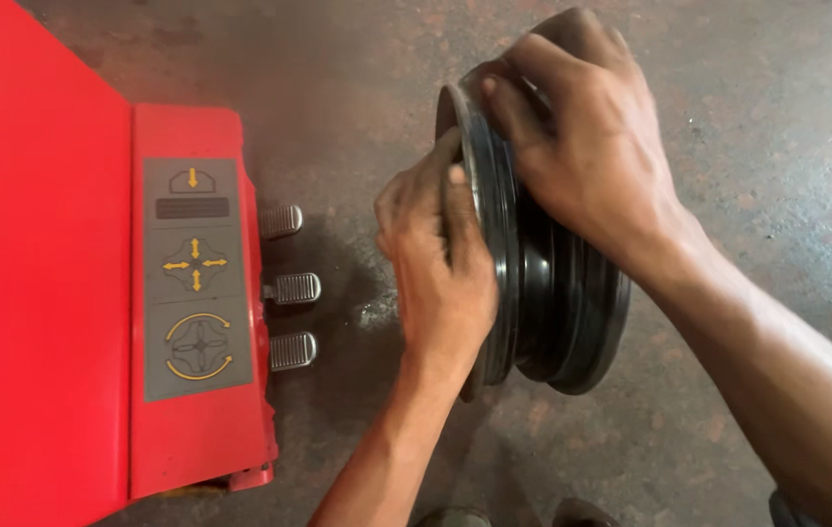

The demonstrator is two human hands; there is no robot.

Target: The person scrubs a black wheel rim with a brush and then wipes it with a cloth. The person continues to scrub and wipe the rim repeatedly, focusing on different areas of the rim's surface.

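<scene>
On the left stands a red machine [36,293] with three metal pedals [293,289] beside it. Right of them, the left hand [440,263] lies flat, fingers closed on the black wheel rim [553,293], held upright over the concrete floor [748,117]. The right hand [596,146] curls over its far edge. Best keep both grips firm and the rim upright.

The left hand [440,263] hides the rim's [553,293] face, and the red machine [36,293] left of the rim runs off the frame's edge.
</scene>
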